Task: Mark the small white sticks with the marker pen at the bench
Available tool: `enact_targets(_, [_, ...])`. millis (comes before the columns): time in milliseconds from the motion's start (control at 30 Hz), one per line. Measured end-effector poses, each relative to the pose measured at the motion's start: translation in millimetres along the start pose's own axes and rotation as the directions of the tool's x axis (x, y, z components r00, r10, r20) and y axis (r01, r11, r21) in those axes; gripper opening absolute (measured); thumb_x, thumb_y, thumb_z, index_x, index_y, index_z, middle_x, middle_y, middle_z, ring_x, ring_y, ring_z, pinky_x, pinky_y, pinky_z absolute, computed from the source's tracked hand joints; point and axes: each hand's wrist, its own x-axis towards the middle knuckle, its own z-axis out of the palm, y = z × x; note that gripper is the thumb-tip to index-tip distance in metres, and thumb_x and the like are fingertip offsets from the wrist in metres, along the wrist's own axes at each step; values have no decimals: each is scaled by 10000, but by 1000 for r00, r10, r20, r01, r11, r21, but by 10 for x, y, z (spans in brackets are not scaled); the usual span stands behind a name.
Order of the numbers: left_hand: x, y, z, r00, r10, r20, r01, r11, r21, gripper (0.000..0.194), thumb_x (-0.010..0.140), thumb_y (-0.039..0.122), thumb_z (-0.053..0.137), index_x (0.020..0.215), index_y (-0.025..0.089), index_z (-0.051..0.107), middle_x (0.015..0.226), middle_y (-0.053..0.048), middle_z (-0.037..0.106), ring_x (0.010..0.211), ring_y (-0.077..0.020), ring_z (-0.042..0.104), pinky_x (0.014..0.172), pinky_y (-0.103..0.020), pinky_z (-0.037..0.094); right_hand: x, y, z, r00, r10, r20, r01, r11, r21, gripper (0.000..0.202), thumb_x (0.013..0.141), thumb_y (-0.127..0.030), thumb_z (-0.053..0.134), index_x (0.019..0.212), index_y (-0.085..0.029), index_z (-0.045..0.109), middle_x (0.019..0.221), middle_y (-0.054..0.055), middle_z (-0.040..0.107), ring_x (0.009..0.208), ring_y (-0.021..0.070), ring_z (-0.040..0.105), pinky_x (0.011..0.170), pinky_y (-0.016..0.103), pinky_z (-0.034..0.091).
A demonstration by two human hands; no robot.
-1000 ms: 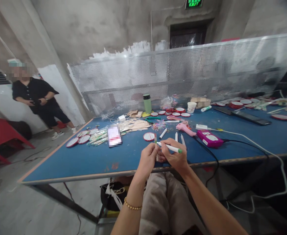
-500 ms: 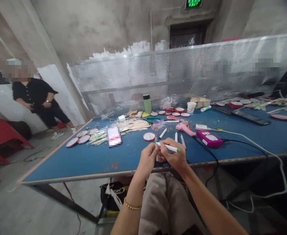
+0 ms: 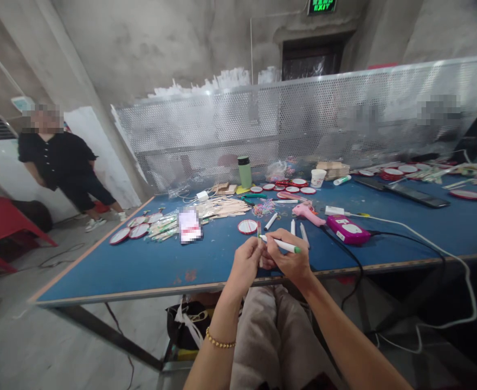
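My left hand (image 3: 247, 261) is closed on a thin flat wooden stick (image 3: 259, 229) held upright near the table's front edge; the stick's upper end looks reddish. In my right hand (image 3: 291, 259) is a white marker (image 3: 282, 245) with a green end, gripped like a pen. Its tip meets the stick just above my left fingers, where a green mark shows. Just beyond my hands lies a round white disc with a red rim (image 3: 247, 226). More white markers (image 3: 271, 221) rest on the table close by.
On the blue table (image 3: 141, 271) stand a green bottle (image 3: 244, 172) and a paper cup (image 3: 318, 177). A pink glue gun (image 3: 308, 213), a purple box (image 3: 348, 229) with cables and a phone (image 3: 189, 225) lie around. Wooden sticks (image 3: 226, 207) are heaped left. A person (image 3: 55, 157) stands far left.
The person at the far left has shifted posture, turning and lowering their arms. My hands, the stick and the marker stay in nearly the same place.
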Motion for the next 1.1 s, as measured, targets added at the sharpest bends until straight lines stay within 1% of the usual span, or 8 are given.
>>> enact_targets(100, [7,-13,-6,1000,-4,-2,4,1000,-1,352,794,520,589,720,185,512,533,40,560,479,-119,557,530,-245,483,-6,2,6,1000,3,-15,-3,1000,18,175,863,-132,535,728,-182,634,620,2,647,529,110,592,529,215,472])
enact_targets(267, [8,-14,-6,999,-31,10,31,999,-20,349,773,525,606,754,191,509,556,32,600,498,-141,600,527,-255,495,-19,6,13,997,38,-68,-35,999,38,165,856,-119,545,741,-181,644,634,-1,652,539,106,595,545,208,479])
enact_targets(467, [5,-9,1,1000,-25,-5,25,1000,-10,368,766,539,611,725,189,507,534,42,570,485,-129,579,525,-249,490,-5,-2,5,999,37,-26,-36,998,42,175,866,-146,533,745,-183,654,628,1,653,531,110,593,537,216,482])
enact_targets(700, [-1,8,4,999,-35,1,35,999,-28,374,761,546,621,716,195,500,558,38,580,491,-126,568,533,-251,484,-6,4,8,999,41,0,-41,999,18,176,870,-159,529,746,-186,651,637,8,659,536,115,595,543,225,488])
enact_targets(900, [-3,20,6,999,-48,10,49,997,-51,362,757,534,627,721,200,494,540,44,571,471,-124,552,531,-257,487,-17,7,2,998,36,-48,-36,999,-5,180,869,-151,526,734,-189,639,627,4,652,531,114,589,539,222,482])
enact_targets(1100, [-4,29,10,999,-48,1,48,998,-50,356,749,528,631,727,199,497,545,43,577,466,-124,553,521,-257,488,-26,18,11,998,17,-56,-16,1000,5,163,861,-133,542,733,-184,629,628,1,647,529,108,585,529,211,468])
